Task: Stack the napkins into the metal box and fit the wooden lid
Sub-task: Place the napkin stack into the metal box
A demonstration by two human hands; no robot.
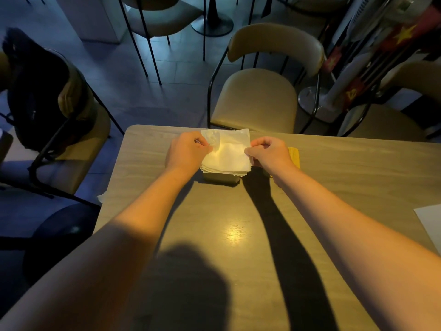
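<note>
Shadow is cast across the near part of the pale wood-grain table point(238, 211), where a dark head-shaped patch and a long arm shadow are seen, with a bright glint of lamp light between them. A white sheet of paper point(429, 220) is cut off at the table's right edge. Two bare forearms are stretched forward toward the far edge. There, a stack of white square paper napkins point(226, 156) is held over a small dull metal box point(220, 178), of which only the near wall is visible beneath the stack. The stack's left edge is pinched by the left hand point(187, 151), and its right edge by the right hand point(270, 152), both with fingers curled closed on the paper. The top napkin is crumpled at its far left corner. A yellowish wooden lid point(294, 155) is laid flat on the table just behind the right hand, mostly hidden by it. Beyond the far edge, a tan padded chair with a black metal frame point(257, 99) is drawn up, and another chair draped with a dark bag point(43, 91) stands to the left. Grey floor tiles point(133, 68) and further chair legs are seen in dim bluish light.
</note>
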